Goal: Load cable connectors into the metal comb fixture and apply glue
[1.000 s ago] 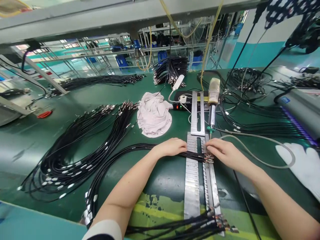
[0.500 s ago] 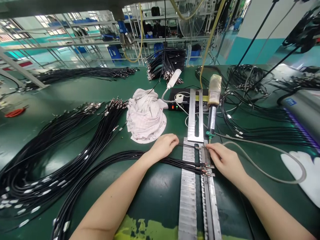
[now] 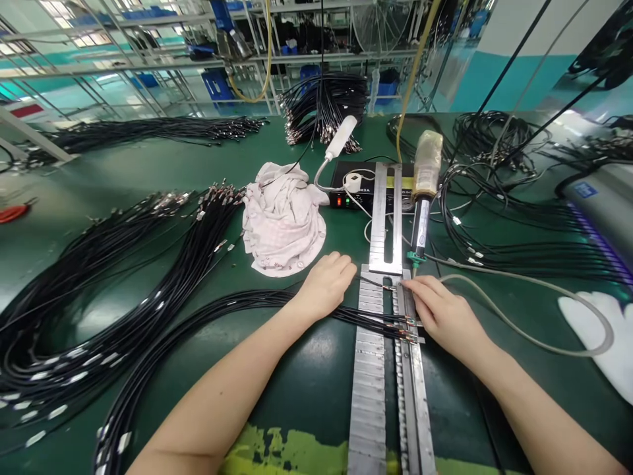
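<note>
My left hand [image 3: 327,284] is closed round a thin black cable [image 3: 370,280], whose metal end [image 3: 389,287] lies over the slotted metal fixture [image 3: 368,369]. My right hand [image 3: 440,305] has its fingertips pinched together at the fixture's right rail, beside that end; what they grip is too small to make out. Below both hands, a bundle of black cables [image 3: 257,298] runs across the fixture, its bare ends [image 3: 408,330] on the rail. Just above my right fingers stands a dispensing syringe [image 3: 421,224] with a green tip fitting.
Large bundles of black cables [image 3: 182,277] cover the left of the green table. A crumpled pale cloth [image 3: 284,221] lies in front of my left hand. Behind the fixture sit a black control box [image 3: 341,181] and a white lamp [image 3: 341,137]. A white glove [image 3: 601,330] lies at right.
My left hand has turned slightly, its knuckles now more on top. My right fingertips have shifted a little left toward the cable end. The whole view has tilted slightly down.
</note>
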### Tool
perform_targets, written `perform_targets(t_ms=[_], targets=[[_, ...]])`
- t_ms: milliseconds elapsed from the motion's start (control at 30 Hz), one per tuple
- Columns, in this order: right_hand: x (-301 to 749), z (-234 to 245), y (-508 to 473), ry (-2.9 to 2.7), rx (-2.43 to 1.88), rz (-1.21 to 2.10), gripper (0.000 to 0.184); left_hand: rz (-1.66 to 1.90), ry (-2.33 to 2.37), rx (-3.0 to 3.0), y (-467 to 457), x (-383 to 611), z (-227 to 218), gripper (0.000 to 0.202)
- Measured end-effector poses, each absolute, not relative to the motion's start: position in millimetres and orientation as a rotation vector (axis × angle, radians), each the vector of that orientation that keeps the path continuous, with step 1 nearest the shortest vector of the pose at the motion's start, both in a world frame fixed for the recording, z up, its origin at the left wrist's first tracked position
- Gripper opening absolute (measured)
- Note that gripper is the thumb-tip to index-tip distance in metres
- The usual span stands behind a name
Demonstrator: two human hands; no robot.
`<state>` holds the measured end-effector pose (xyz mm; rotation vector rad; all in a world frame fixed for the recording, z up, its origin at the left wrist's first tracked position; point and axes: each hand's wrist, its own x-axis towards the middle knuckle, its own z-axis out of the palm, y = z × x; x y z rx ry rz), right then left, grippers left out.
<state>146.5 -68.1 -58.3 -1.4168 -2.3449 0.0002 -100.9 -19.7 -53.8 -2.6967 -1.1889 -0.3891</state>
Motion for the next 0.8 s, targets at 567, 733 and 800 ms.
perform_targets(t_ms=[567, 733, 800], targets=[[126.9, -42.7, -67.9, -2.605, -1.657, -0.002, 0.047, -0.468, -0.962, -2.834, -19.1, -106.2, -52.0, 0.033], [114.3, -36.6, -69.1, -2.719, -1.775, -0.065, 0.054, -0.353, -1.0, -2.949, -16.7, -108.8, -52.5, 0.038], [113.4, -35.5, -69.5, -2.75, -1.796, -0.06, 0.054, -0.255, -1.024, -2.978, -17.0, -108.8, -51.0, 0.042]])
